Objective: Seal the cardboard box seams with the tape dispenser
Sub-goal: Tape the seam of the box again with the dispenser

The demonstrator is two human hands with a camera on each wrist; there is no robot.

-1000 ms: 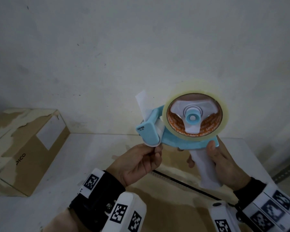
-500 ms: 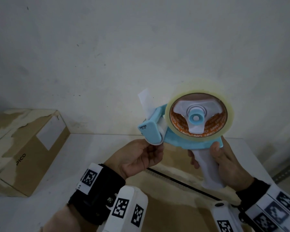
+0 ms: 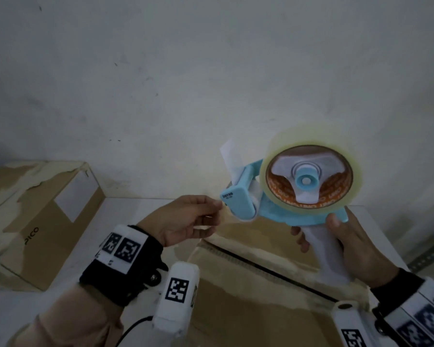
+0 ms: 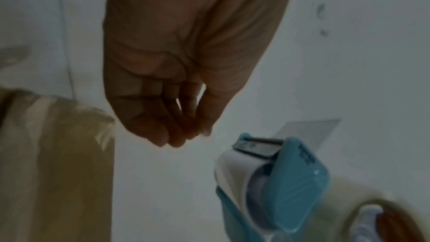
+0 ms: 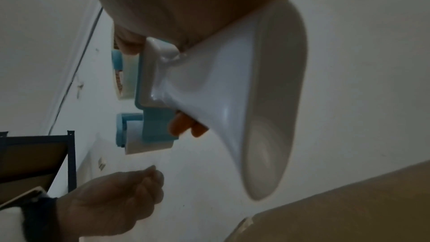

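Observation:
My right hand [image 3: 333,229] grips the white handle [image 3: 326,256] of a light blue tape dispenser [image 3: 273,211], holding it up in front of the wall. A roll of clear tape [image 3: 311,181] sits on its hub. My left hand [image 3: 217,205] is just left of the dispenser's front roller and pinches the end of a faint clear tape strip [image 3: 227,216]. The right wrist view shows the strip [image 5: 158,159] running from the roller to those fingers. A cardboard box [image 3: 261,304] with a dark open seam [image 3: 261,269] lies under both hands.
A second, scuffed cardboard box [image 3: 35,221] stands at the left on the white table [image 3: 125,221], against the wall [image 3: 211,83]. A dark metal shelf [image 5: 69,154] shows in the right wrist view. A black cable [image 3: 133,326] hangs by my left sleeve.
My left hand has moved from under the dispenser's front to its left, with thumb and fingers pinched and clear tape drawn out. The dispenser has shifted slightly to the right.

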